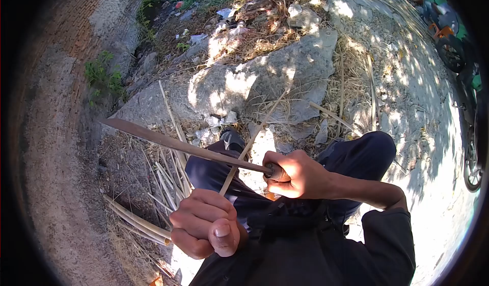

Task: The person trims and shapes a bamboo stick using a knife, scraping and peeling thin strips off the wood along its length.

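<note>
My right hand point(300, 175) is wrapped round the handle of a long machete point(188, 147), whose brown blade reaches out to the left across my legs. Closed in a fist, my left hand point(204, 222) is low in front of my body, left of the handle. A long bamboo strip point(257, 133) slants from the ground ahead, passes under the blade and over my leg, and ends at my left fist. The fingers hide its near end.
Several cut bamboo strips point(165, 184) lie left of my legs, near thicker bamboo pieces point(140, 224). A stone slab point(224, 87) lies ahead. A brick wall point(66, 26) runs along the left. Bicycle wheels point(472, 163) are at the far right.
</note>
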A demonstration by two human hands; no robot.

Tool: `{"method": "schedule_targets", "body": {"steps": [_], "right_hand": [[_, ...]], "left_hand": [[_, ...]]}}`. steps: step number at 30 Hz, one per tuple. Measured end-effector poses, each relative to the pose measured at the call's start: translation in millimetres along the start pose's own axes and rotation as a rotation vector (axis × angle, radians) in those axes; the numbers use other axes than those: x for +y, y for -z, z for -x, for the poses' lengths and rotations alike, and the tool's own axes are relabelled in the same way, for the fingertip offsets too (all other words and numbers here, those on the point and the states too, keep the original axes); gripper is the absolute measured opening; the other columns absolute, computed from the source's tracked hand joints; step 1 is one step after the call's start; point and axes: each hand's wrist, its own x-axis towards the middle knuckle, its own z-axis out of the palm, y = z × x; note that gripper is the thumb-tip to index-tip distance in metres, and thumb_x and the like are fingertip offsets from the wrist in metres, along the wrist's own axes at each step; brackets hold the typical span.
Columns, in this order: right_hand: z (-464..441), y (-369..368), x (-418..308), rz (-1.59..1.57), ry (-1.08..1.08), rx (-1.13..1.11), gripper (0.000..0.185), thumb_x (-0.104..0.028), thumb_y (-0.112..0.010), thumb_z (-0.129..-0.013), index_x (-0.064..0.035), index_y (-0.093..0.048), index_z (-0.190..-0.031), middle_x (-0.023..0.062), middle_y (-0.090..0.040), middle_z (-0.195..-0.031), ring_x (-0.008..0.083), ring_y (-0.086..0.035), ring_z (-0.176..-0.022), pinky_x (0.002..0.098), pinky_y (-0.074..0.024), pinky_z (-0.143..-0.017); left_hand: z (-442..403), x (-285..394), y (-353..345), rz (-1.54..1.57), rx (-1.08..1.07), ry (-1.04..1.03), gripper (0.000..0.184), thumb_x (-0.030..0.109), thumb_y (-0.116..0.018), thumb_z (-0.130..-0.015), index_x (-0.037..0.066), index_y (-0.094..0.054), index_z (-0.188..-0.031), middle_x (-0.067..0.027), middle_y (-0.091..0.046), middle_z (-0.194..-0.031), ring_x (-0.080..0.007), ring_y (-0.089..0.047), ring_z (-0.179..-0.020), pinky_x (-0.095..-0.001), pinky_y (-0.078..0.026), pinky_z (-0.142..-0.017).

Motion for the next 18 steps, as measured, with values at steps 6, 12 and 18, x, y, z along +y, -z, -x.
{"method": "schedule_targets", "body": {"steps": [6,12,18], "right_hand": [[-8,-2,24,-0.010,-0.074,0.013,0.019,-0.006,-0.070,-0.088,0.0000,-0.056,-0.098,0.0081,-0.056,-0.058,0.0228,-0.058,-0.050,0.0362,-0.0418,-0.051],[-10,-3,14,0.032,0.027,0.017,0.021,-0.007,-0.069,-0.088,0.0024,-0.057,-0.103,0.0095,-0.051,-0.056,0.0261,-0.053,-0.048,0.0374,-0.0406,-0.051],[-15,-7,107,0.127,-0.111,0.201,0.022,-0.007,-0.066,-0.088,0.0047,-0.053,-0.101,0.0157,-0.056,-0.063,0.0299,-0.058,-0.056,0.0397,-0.0447,-0.056]], "left_hand": [[0,0,11,-0.031,0.008,-0.001,0.027,-0.013,-0.053,-0.089,0.009,-0.039,-0.080,0.0016,-0.036,-0.065,-0.0031,-0.027,-0.042,-0.0222,-0.025,-0.039],[-1,-2,-1,-0.020,0.057,-0.005,0.026,-0.013,-0.051,-0.089,0.008,-0.040,-0.079,0.0014,-0.034,-0.064,-0.0052,-0.028,-0.046,-0.0223,-0.027,-0.042],[-1,-3,5,-0.051,0.070,0.001,0.030,-0.012,-0.052,-0.090,0.010,-0.038,-0.076,0.0013,-0.032,-0.062,-0.0063,-0.028,-0.047,-0.0229,-0.026,-0.042]]}}
